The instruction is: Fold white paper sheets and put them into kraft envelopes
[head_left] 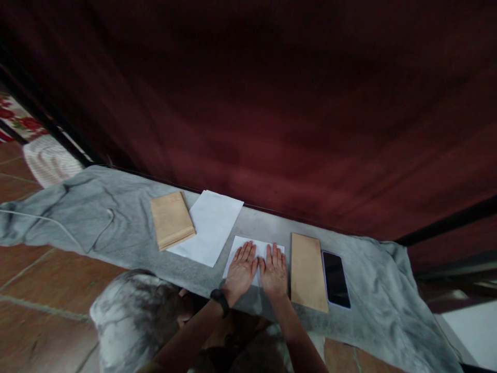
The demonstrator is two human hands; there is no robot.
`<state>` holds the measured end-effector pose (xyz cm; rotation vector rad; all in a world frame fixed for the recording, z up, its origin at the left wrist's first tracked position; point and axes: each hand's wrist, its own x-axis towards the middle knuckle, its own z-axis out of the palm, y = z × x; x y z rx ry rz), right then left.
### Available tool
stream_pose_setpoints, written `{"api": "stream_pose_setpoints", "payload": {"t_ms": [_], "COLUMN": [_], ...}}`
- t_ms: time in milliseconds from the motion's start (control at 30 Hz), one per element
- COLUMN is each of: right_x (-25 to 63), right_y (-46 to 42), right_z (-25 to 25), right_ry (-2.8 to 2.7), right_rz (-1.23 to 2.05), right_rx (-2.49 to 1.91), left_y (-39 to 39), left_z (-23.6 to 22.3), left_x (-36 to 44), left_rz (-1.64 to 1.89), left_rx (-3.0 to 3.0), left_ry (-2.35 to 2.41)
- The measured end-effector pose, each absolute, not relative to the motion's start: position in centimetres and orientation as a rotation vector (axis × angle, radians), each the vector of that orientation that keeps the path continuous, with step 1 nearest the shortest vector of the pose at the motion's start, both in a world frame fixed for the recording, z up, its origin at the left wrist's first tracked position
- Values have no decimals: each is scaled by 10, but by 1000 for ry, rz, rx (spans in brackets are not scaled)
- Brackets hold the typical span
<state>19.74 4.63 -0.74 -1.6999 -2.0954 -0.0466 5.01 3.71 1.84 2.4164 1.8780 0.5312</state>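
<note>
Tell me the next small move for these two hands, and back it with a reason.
I'd likely slide the left hand and right hand gently apart across the white sheet: both lie flat on it, palms down, side by side with thumbs close together, so an outward stroke could smooth it.

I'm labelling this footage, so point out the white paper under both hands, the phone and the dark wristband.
White paper (261, 250), head view: bare part near upper edge.
Phone (336, 280), head view: screen's middle.
Dark wristband (220, 302), head view: band's middle.

Two hands (242, 268) (274, 271), one phone (336, 280), one wristband (221, 301)
</note>
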Motion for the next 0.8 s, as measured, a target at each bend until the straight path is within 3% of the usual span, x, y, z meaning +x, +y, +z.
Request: {"api": "stream_pose_setpoints", "payload": {"t_ms": [367, 633, 800], "right_x": [194, 165, 170], "right_y": [46, 57, 57], "right_z": [-9, -1, -8], "right_ry": [-2020, -2227, -2170], "right_rz": [-108, 120, 4], "right_rx": [-1742, -1633, -1616], "left_y": [46, 44, 44], "left_z": [11, 15, 17], "left_x": [33, 32, 31], "left_rz": [504, 433, 441], "left_rx": [2475, 2539, 2531], "left_ry": [1970, 1958, 1957]}}
